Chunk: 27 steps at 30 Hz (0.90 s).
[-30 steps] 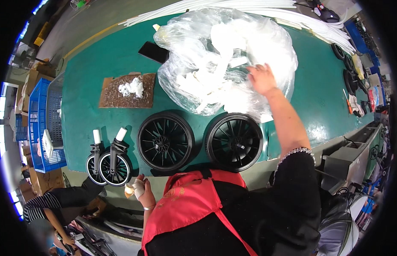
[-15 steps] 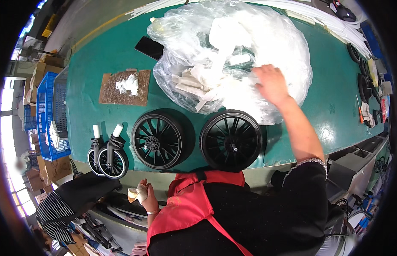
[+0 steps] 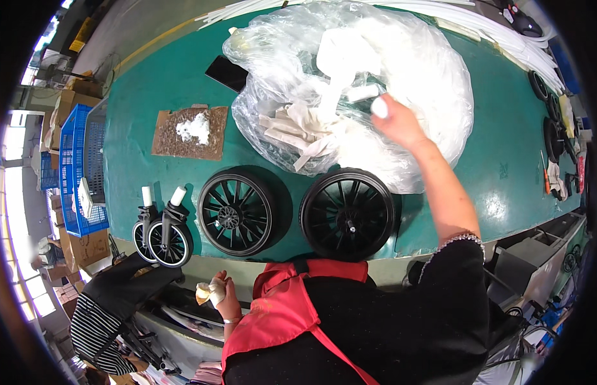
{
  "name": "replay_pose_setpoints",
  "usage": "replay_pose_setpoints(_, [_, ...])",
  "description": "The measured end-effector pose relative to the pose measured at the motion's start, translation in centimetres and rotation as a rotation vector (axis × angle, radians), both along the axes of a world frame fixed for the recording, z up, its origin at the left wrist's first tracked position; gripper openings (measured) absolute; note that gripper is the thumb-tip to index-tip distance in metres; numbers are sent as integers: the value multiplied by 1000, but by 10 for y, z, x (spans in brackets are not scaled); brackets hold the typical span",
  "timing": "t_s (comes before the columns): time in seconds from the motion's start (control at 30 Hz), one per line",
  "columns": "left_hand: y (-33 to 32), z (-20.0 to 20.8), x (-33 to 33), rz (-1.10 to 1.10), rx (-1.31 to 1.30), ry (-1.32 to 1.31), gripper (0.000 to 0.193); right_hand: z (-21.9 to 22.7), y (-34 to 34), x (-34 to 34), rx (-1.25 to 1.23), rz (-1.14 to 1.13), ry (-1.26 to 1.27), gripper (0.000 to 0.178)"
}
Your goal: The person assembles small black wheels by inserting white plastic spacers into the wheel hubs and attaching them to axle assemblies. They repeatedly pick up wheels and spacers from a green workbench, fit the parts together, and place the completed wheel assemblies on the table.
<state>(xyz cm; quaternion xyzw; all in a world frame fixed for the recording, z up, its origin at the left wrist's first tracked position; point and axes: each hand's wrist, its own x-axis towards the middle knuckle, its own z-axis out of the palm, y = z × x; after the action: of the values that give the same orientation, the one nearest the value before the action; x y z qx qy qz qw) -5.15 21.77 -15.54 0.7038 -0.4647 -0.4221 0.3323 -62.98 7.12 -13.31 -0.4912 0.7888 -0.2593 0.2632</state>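
Over the large clear plastic bag [image 3: 273,74], my right hand [image 3: 404,125] is closed on a small white piece with a rounded end [image 3: 379,108]. White parts [image 3: 340,54] and cream cloth strips [image 3: 298,131] lie in the bag. Below the table edge my left hand [image 3: 229,298] grips a crumpled whitish cloth [image 3: 210,292] with a yellowish end; its exact kind is unclear. Two large black spoked wheels, one on the left [image 3: 234,215] and one on the right [image 3: 348,218], lie between me and the bag.
On the green table [image 3: 132,135] are two small fork wheels [image 3: 169,237], a brown board [image 3: 164,138] with white paste [image 3: 193,129], and a black phone-like slab [image 3: 225,74]. A blue crate [image 3: 71,167] stands left. Another person in stripes [image 3: 96,330] bends at lower left.
My right hand has drawn in slightly from the bag, its fingers closing around a small white piece. The left hand stays low with the cloth. The person at lower left has shifted.
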Motion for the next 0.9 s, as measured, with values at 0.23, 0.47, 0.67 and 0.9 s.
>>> replay_pose_setpoints(0.23, [-14, 6, -6, -67, -48, 2, 32, -17, -17, 50, 29, 368, 138, 37])
replay_pose_setpoints(0.47, [-5, 3, 1, -59, -60, -50, 28, -23, -44, 48, 98, 433, 418, 39])
replay_pose_setpoints(0.67, [-14, 9, -5, -10, -127, 62, 28, -17, -40, 24, -29, 83, 396, 41])
replay_pose_setpoints(0.9, [-61, 86, -49, -592, -182, -25, 38, 127, 74, 153, -158, 109, -422, 45])
